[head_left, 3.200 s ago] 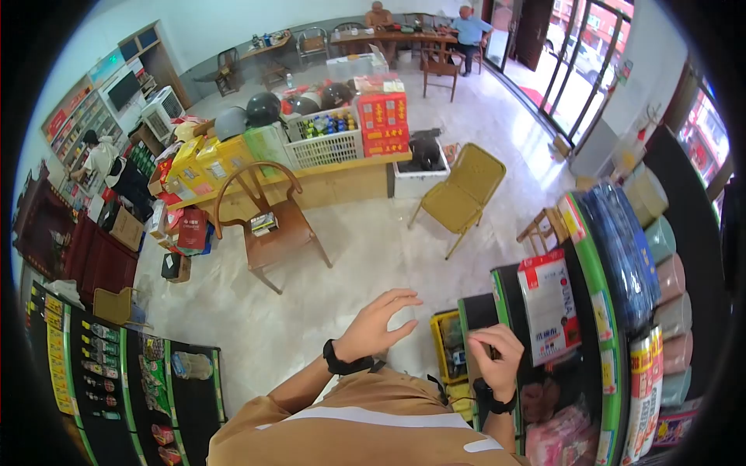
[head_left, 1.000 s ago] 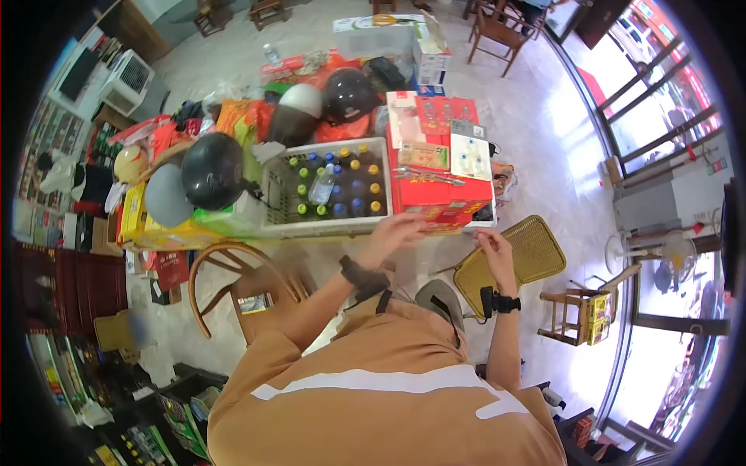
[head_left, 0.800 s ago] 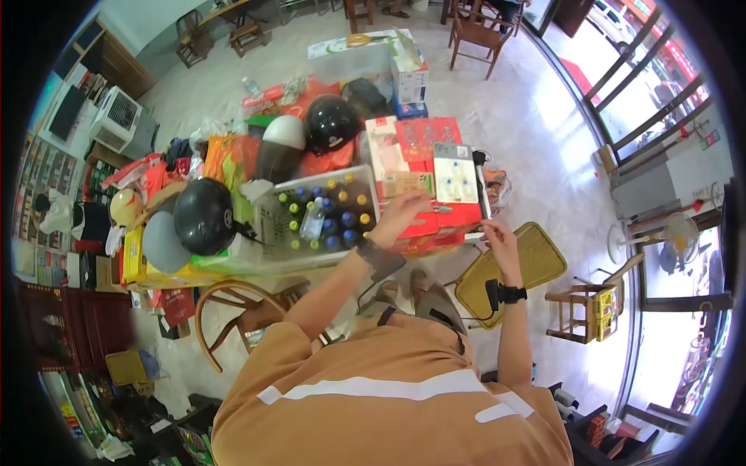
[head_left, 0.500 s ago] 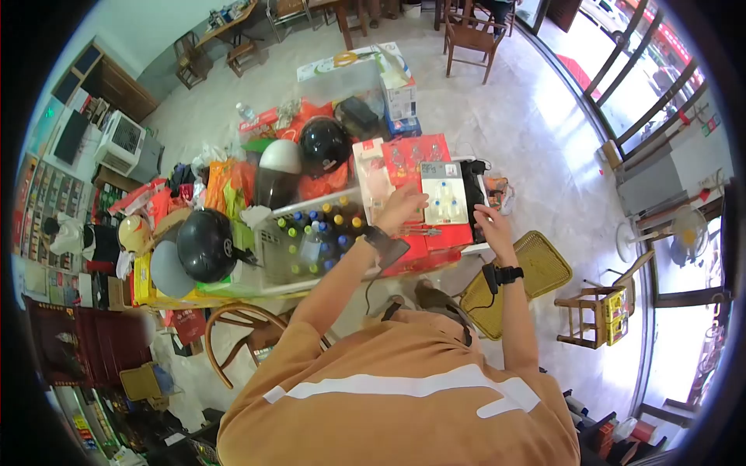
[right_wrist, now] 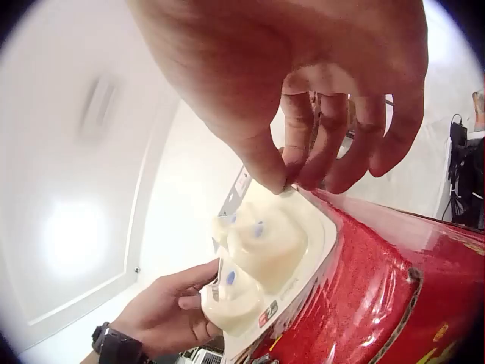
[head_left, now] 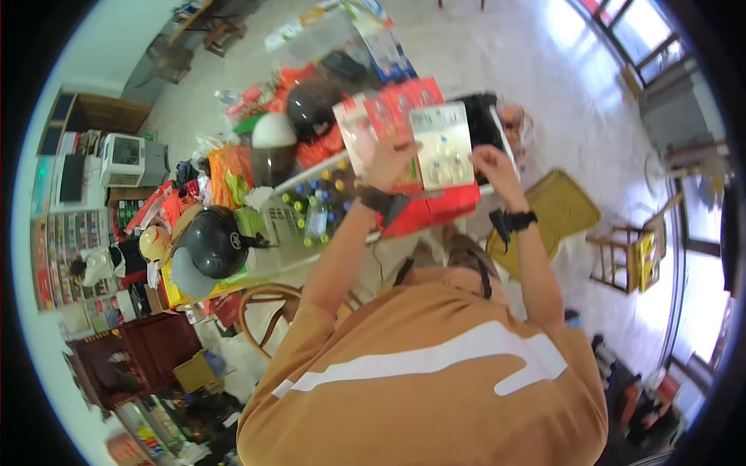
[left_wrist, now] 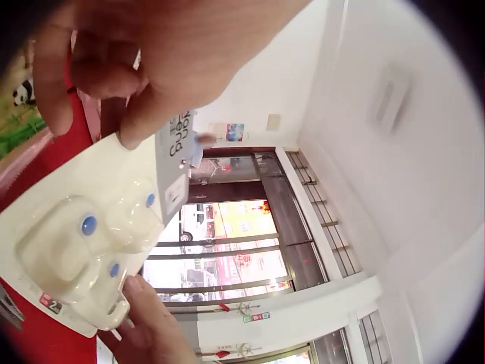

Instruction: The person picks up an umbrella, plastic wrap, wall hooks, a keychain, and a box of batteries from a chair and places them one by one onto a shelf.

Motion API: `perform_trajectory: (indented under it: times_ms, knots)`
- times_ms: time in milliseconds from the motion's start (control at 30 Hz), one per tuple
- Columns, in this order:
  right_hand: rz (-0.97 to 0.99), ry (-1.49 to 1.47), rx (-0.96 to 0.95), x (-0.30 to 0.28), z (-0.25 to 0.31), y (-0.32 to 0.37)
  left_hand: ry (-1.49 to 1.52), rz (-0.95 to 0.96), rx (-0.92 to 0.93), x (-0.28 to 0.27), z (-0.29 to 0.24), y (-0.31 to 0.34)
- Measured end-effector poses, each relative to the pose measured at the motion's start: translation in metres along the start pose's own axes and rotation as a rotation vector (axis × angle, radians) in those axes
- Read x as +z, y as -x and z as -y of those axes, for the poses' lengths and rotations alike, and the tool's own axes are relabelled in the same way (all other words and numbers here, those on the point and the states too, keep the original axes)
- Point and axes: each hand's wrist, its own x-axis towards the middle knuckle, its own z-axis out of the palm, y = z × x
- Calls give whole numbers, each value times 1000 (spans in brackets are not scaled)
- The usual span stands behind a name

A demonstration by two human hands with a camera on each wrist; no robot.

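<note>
A blister pack (head_left: 439, 144) with cream moulded pieces and blue dots is tilted up over a red carton (head_left: 435, 211) in the head view. My left hand (head_left: 388, 163) holds its left edge; in the left wrist view the fingertips (left_wrist: 135, 130) are at the card's grey-printed end. My right hand (head_left: 497, 172) pinches the opposite edge, its thumb and fingers meeting at the card's rim in the right wrist view. A pale pink pack (head_left: 352, 124) and a card with a panda picture (left_wrist: 24, 92) lie beside it on the carton.
Left of the carton stands a white crate (head_left: 281, 225) of capped bottles. Beyond are a black helmet (head_left: 214, 242), another dark helmet (head_left: 312, 109) and orange bags. A yellow folding chair (head_left: 556, 213) is at the right, a wooden chair (head_left: 260, 307) below the counter.
The person has come from the shop shelves to the counter. My left hand has moved across the carton to the blister pack, my right hand to its other edge, and the pack has been tilted up.
</note>
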Motion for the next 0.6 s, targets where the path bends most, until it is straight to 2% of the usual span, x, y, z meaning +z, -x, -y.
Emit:
perform_trajectory:
  times_ms: [33,133,267,333,433,533,600]
  knots:
    - [1,30,-37,-1,-1,4,-29,30,29,-3,4,2]
    - [-28,16,19,7,43,50,33,35,24,-3,-11,40]
    - [-109,98,66,31,65,130,220,204,-62,-3,-11,90]
    - [-252,33,60,49,56,171,243,287,-74,2,-4,106]
    - [-450,-39,107,78,20,227,235,475,-255,3,-5,133]
    - [-690,-158,138,111,18,280,101,674,-160,11,31,151]
    - [-815,-188,169,130,21,313,65,738,-221,19,32,168]
